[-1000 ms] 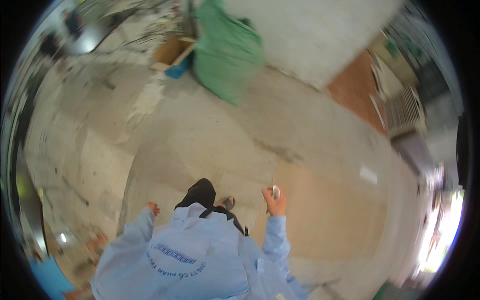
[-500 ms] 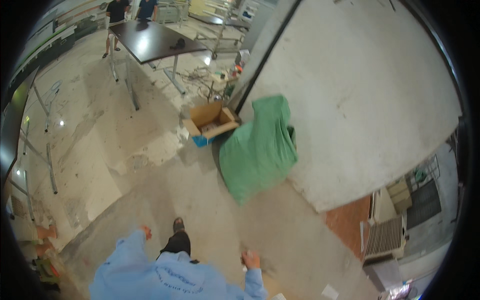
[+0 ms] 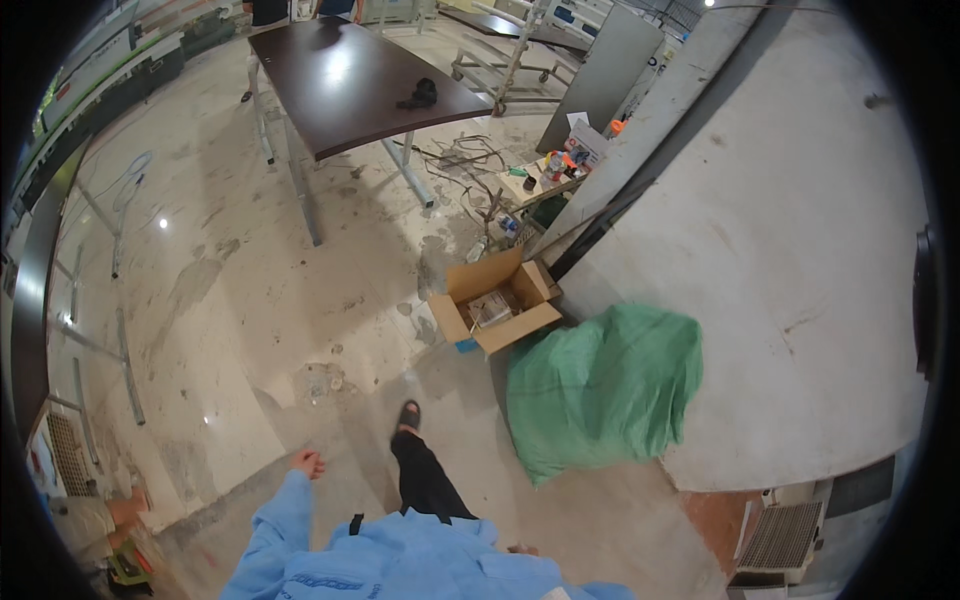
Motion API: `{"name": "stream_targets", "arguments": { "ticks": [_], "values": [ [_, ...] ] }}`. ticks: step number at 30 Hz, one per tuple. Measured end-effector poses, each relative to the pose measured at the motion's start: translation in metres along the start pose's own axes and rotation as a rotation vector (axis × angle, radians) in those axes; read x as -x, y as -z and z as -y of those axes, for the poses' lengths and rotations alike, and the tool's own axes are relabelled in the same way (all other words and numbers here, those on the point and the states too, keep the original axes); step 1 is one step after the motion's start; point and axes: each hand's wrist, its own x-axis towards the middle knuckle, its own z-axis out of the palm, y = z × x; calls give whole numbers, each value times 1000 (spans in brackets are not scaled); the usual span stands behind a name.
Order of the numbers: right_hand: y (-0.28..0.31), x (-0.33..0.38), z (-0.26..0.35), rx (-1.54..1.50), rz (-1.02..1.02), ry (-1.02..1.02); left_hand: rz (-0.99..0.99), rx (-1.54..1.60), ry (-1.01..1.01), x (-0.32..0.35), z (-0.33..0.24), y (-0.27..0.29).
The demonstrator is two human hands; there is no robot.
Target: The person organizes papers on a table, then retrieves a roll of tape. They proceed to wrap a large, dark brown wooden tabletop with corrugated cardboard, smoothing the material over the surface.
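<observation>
My left hand [image 3: 308, 463] hangs beside my blue sleeve over the floor, its fingers loosely bent and apart, with nothing visible in it. Only a sliver of my right hand [image 3: 523, 549] shows past the front of my blue shirt; its fingers are hidden. Ahead and to the right, beyond reach of both hands, stands a bulging green woven sack [image 3: 605, 390]. Against its far left side is an open cardboard box [image 3: 520, 328], flaps spread, with a smaller pack [image 3: 490, 308] inside.
A dark-topped table [image 3: 370, 90] on metal legs stands ahead, a small black item [image 3: 420, 94] on it. People stand behind it. A large pale panel [image 3: 800, 280] rises at the right. Bottles and clutter [image 3: 555, 168] lie by the post. At lower left a person's arm [image 3: 125, 510] shows.
I have stepped forward, so the table, box and sack appear nearer and further right. My left hand has swung forward into fuller view; my right hand has dropped back, mostly behind my shirt.
</observation>
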Motion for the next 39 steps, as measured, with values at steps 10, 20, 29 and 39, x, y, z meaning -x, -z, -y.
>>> {"name": "stream_targets", "arguments": {
  "ticks": [10,20,29,39],
  "values": [
    [93,-284,491,67,-163,367,-288,375,260,-79,-152,90],
    [198,-369,953,-269,-370,516,-93,291,-483,-253,-583,15],
    [354,-400,1109,-3,-1014,574,-84,-114,-1014,-329,-930,-77],
    [528,-713,1298,27,-1116,373,-465,-643,-1186,-425,-1111,-239]
  ]
}}
